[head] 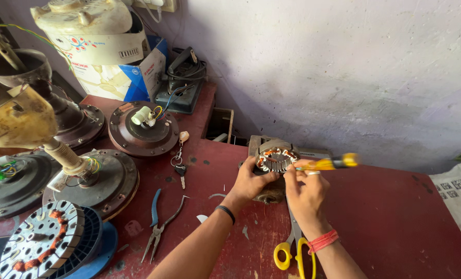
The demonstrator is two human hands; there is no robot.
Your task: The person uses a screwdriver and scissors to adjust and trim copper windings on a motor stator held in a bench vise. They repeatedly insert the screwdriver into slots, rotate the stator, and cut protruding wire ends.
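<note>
Head view: looking down on a dark red table [385,222] set against a pale lilac wall.
Stator: a small round stator [276,159] with copper windings sits on a brownish motor housing near the table's back edge, right between both hands.
Left hand: the left hand [251,182] cups the near-left rim of the stator, fingers [261,176] curled against it and gripping; a dark band on the wrist.
Right hand: the right hand [305,190] pinches a yellow-handled screwdriver [329,164], fingers closed round the shaft, the tip over the stator's right edge; red thread on the wrist.
Scissors: yellow-handled scissors [291,253] lie under the right forearm, at the front.
Pliers: blue-handled pliers [159,222] lie open, left of the left arm.
Keys: a key on a ring [180,166] rests further back.
Fan motors: brown round fan motors [143,129] crowd the left side; a wound stator on a blue spool [49,240] is at front left.
Packages: a white and blue carton [122,72] stands back left against the wall, a cream fan cover on it; a white sack with dark printed squares [458,191] is at the right edge.
</note>
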